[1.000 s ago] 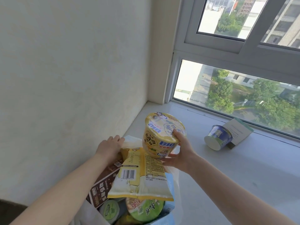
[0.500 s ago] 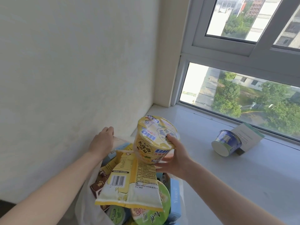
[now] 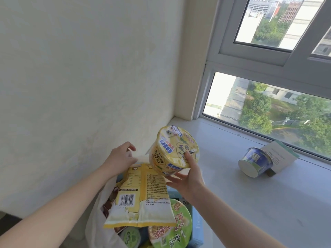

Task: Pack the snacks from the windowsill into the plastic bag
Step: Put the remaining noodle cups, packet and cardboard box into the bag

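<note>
At the frame's centre, the right hand [image 3: 188, 178] gripped the yellow noodle cup [image 3: 176, 151], tilted with its lid toward the camera, just above the crowded mouth of the plastic bag [image 3: 96, 221]. The left hand [image 3: 120, 158] sat at the bag's far rim, its grip unclear.

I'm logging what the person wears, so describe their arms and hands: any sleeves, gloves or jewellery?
Left forearm and right forearm are bare to the frame edge, no sleeves. The left hand and right hand wear no gloves, and no watch, bracelet or rings are visible.
</note>
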